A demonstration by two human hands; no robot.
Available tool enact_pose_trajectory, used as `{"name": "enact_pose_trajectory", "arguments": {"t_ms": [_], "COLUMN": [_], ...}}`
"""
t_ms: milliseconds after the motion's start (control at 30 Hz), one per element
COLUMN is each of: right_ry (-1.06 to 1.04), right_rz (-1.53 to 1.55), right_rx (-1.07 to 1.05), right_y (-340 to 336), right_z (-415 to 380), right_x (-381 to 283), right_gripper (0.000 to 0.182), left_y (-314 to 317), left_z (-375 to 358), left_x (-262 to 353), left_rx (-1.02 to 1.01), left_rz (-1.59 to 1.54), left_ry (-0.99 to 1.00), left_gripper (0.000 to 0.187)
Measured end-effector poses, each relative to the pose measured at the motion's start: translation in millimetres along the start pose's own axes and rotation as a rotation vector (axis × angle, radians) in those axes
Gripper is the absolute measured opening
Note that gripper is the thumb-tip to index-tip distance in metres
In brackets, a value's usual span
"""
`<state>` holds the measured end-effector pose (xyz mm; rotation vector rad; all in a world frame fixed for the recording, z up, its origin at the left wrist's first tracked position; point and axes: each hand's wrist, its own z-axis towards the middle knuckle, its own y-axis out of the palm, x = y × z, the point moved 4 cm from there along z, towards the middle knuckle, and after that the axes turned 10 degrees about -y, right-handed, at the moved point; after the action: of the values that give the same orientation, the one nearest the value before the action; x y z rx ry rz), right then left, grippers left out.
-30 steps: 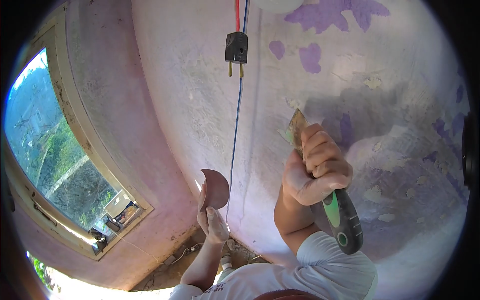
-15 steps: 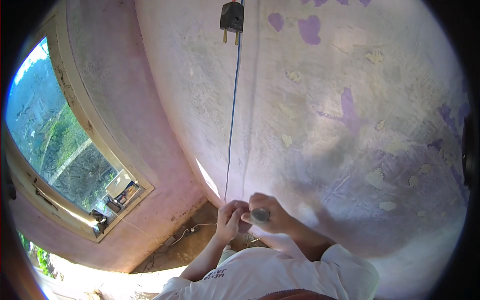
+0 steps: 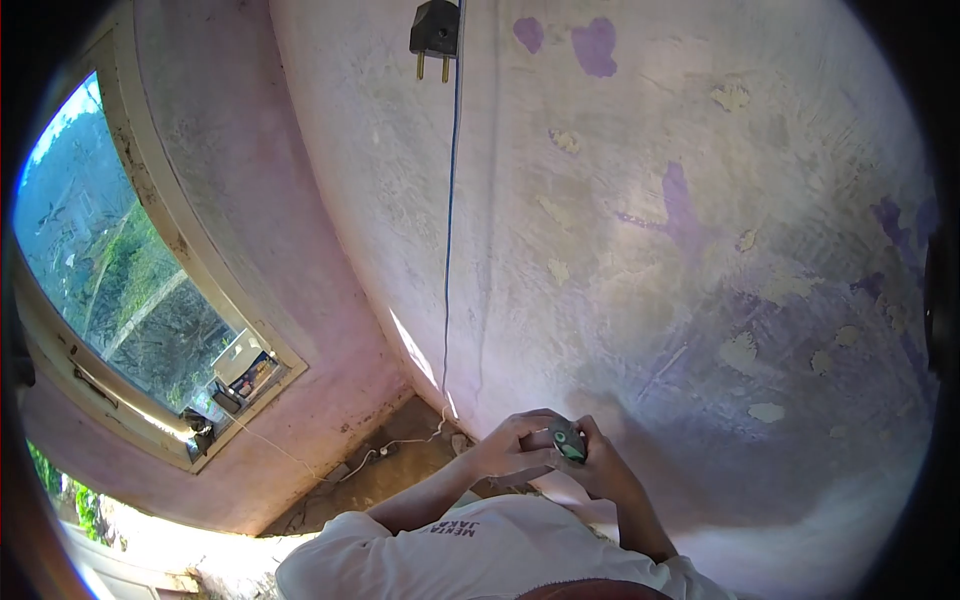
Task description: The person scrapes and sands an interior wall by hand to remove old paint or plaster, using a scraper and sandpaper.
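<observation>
Both of my hands are together low in the head view, in front of the white shirt. My right hand (image 3: 603, 464) is closed around a small dark object with a green end (image 3: 570, 446). Against its left side lies my left hand (image 3: 512, 446), fingers bent around a greyish part at the top of the same object. What the object is cannot be made out.
A black plug (image 3: 435, 30) and a blue cord (image 3: 452, 200) hang before the patchy wall (image 3: 620, 300). At the left is a window (image 3: 130, 270) with small items (image 3: 245, 370) on its sill. A pale cable (image 3: 385, 450) runs along the floor corner.
Both hands have moved right and slightly down together. The held object has turned, so its green end now shows. Plug and cord appear shifted left in the view.
</observation>
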<state>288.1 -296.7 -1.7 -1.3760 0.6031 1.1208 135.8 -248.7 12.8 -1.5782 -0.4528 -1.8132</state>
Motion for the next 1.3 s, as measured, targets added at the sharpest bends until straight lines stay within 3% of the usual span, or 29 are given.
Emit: {"name": "enact_pose_trajectory", "arguments": {"t_ms": [133, 267, 367, 467, 500, 600, 733, 767, 933, 1067, 1200, 1300], "right_ry": [0.011, -0.047, -0.198, -0.242, -0.201, -0.188, -0.186, -0.182, -0.161, -0.110, -0.138, -0.086], "right_rz": [-0.012, -0.035, 0.362, 0.693, 0.892, 1.082, 1.262, 1.285, 1.222, 1.234, 1.139, 1.011], "right_rx": [0.035, 0.179, 0.564, 0.792, 0.691, 0.447, 0.444, 0.437, 0.403, 0.446, 0.437, 0.475], "right_y": [-8.5, -20.3, -27.1, -4.9, 4.3, 28.6, 41.5, 42.4, 44.0, 43.0, 37.9, 32.0], "right_z": [-15.5, -23.6, -35.8, -37.7, -32.3, -13.8, 8.9, 13.2, 26.3, 37.4, 36.4, 23.6], "right_x": [-0.1, -5.6, 27.7, 42.5, 29.9, 9.8, 1.1, -1.9, -11.4, -8.8, 8.1, 6.4], "right_gripper": [0.048, 0.044, 0.049, 0.045, 0.048, 0.049, 0.031, 0.019, 0.011, 0.011, 0.009, 0.007], "left_y": [15.1, 9.1, -6.5, -20.6, -25.1, -26.3, -25.2, -26.5, -44.0, -65.3, -113.3, -128.7], "left_z": [10.2, 18.5, 18.9, 17.2, 17.3, 17.0, 23.0, 24.2, 27.8, 41.3, 61.4, 63.3], "left_x": [-11.7, -11.0, -0.7, -4.4, -1.1, 12.9, 11.2, 11.9, 16.0, 38.9, 114.6, 170.0], "left_rx": [-0.092, 0.024, 0.139, 0.391, 0.408, 0.430, 0.319, 0.298, 0.213, 0.079, 0.003, 0.079], "left_rz": [-0.031, -0.202, -0.404, -0.733, -0.745, -0.820, -0.817, -0.810, -0.696, -0.533, -0.041, -0.202], "left_ry": [-0.013, -0.005, -0.036, -0.110, -0.084, -0.034, -0.072, -0.071, -0.034, 0.182, 0.795, 0.897], "left_gripper": [0.028, 0.029, 0.031, 0.037, 0.041, 0.042, 0.042, 0.043, 0.043, 0.041, 0.038, 0.037]}}
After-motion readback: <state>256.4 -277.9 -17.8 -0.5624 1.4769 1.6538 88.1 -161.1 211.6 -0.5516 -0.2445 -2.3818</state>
